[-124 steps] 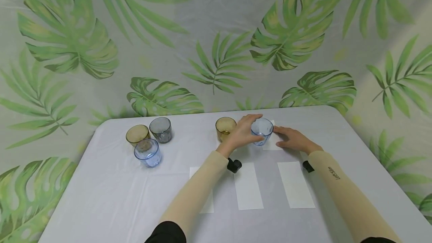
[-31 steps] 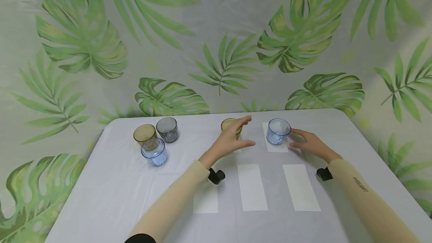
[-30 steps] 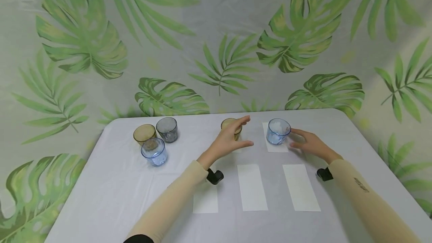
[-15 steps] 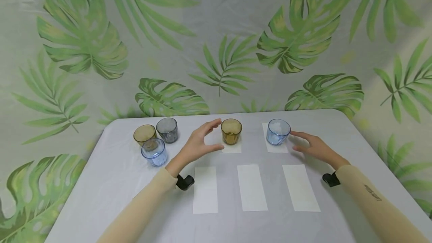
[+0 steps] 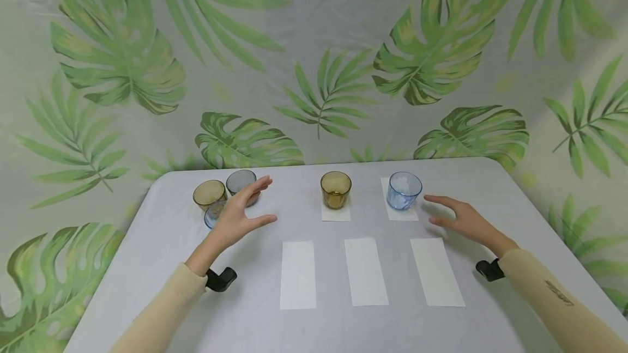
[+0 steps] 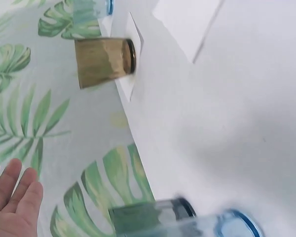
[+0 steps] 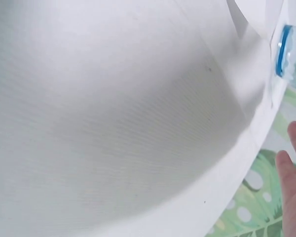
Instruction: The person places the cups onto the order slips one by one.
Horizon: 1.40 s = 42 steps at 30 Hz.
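My left hand [image 5: 234,221] hovers with spread fingers over the glasses at the table's left, holding nothing. It partly hides a blue glass [image 5: 212,214] and a grey glass [image 5: 240,180]; an amber glass [image 5: 209,194] stands beside them. In the left wrist view the grey glass [image 6: 153,216] shows at the bottom, close to the hand [image 6: 16,205]. My right hand [image 5: 463,220], fingers apart, is just right of a second blue glass [image 5: 404,192] without touching it. That glass stands upright on a white paper. Another amber glass [image 5: 336,190] stands upright on a paper at back centre.
Three white paper strips, left [image 5: 298,275], middle [image 5: 366,272] and right [image 5: 438,272], lie in a front row on the white-covered table [image 5: 255,315]. A leaf-patterned curtain [image 5: 314,70] hangs behind the back edge.
My left hand let go of the blue glass on the right, which now stands on its paper, and moved left past the amber glass to the left cluster. My right hand drew slightly back to the right.
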Each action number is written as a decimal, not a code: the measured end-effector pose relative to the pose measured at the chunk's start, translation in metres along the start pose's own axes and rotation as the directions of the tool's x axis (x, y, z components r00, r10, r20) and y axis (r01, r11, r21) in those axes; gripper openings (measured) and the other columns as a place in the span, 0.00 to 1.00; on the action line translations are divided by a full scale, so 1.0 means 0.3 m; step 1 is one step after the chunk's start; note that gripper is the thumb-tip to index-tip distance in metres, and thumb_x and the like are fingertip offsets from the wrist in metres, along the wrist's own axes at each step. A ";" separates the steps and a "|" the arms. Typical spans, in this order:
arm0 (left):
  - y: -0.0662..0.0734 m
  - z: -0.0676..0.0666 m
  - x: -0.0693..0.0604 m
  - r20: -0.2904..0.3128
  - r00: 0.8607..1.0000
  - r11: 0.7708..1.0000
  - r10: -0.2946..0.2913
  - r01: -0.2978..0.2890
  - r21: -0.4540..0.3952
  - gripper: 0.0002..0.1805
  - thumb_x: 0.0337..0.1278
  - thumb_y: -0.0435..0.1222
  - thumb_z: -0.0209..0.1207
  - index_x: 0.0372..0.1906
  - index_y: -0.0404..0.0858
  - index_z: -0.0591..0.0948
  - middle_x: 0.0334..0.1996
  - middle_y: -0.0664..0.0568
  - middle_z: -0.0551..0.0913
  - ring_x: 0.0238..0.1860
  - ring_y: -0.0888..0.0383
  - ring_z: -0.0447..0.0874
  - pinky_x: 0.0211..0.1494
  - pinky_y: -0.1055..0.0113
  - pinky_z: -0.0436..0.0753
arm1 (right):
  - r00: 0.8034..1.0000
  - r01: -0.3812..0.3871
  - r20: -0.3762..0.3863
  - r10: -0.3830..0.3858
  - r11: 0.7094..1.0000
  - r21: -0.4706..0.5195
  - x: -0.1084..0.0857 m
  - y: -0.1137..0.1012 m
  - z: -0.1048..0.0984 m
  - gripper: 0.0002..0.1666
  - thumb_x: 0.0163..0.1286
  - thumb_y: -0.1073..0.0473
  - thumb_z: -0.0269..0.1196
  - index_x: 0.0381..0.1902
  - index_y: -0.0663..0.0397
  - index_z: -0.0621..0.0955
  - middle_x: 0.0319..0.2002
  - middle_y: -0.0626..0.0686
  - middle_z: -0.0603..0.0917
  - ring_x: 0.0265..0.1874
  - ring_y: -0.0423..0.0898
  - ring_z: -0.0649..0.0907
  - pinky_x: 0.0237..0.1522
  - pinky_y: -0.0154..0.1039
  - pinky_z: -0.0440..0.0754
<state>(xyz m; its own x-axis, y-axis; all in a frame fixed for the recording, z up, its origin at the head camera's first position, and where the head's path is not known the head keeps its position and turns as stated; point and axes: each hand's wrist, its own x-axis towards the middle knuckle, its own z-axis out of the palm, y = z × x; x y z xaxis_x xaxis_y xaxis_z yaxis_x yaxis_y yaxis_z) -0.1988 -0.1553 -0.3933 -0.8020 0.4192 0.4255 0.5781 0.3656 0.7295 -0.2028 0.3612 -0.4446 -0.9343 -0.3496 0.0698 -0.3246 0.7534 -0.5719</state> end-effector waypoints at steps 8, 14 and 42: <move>-0.027 -0.094 -0.080 -0.050 0.996 0.997 -0.074 0.075 0.018 0.43 0.46 0.29 0.71 0.69 0.32 0.64 0.65 0.41 0.68 0.65 0.45 0.65 0.67 0.57 0.66 | 1.000 0.007 0.011 -0.007 1.000 0.024 -0.038 -0.009 0.006 0.33 0.67 0.54 0.64 0.66 0.59 0.70 0.64 0.67 0.69 0.64 0.69 0.64 0.59 0.69 0.61; -0.048 -0.148 -0.129 -0.085 0.989 0.992 -0.121 0.125 0.036 0.44 0.46 0.29 0.71 0.70 0.36 0.64 0.66 0.43 0.69 0.65 0.46 0.66 0.66 0.59 0.67 | 1.000 0.003 0.005 -0.003 1.000 0.024 -0.069 -0.018 0.008 0.32 0.66 0.55 0.64 0.66 0.58 0.71 0.64 0.66 0.69 0.63 0.70 0.64 0.58 0.70 0.62; -0.197 -0.181 -0.277 -0.217 0.964 0.988 -0.151 0.156 0.008 0.43 0.38 0.21 0.71 0.66 0.24 0.66 0.62 0.32 0.69 0.61 0.71 0.66 0.63 0.76 0.67 | 1.000 -0.012 -0.018 0.012 1.000 0.011 -0.220 -0.017 0.048 0.31 0.66 0.53 0.65 0.66 0.47 0.73 0.63 0.55 0.74 0.59 0.18 0.58 0.54 0.21 0.61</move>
<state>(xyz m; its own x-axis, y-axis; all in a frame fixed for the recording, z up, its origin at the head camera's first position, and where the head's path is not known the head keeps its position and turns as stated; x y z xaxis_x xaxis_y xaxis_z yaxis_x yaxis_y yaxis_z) -0.1747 -0.2568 -0.4427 -0.8934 0.1685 0.4166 0.4467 0.4331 0.7829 -0.1373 0.3726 -0.4580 -0.9406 -0.3306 0.0776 -0.3120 0.7512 -0.5816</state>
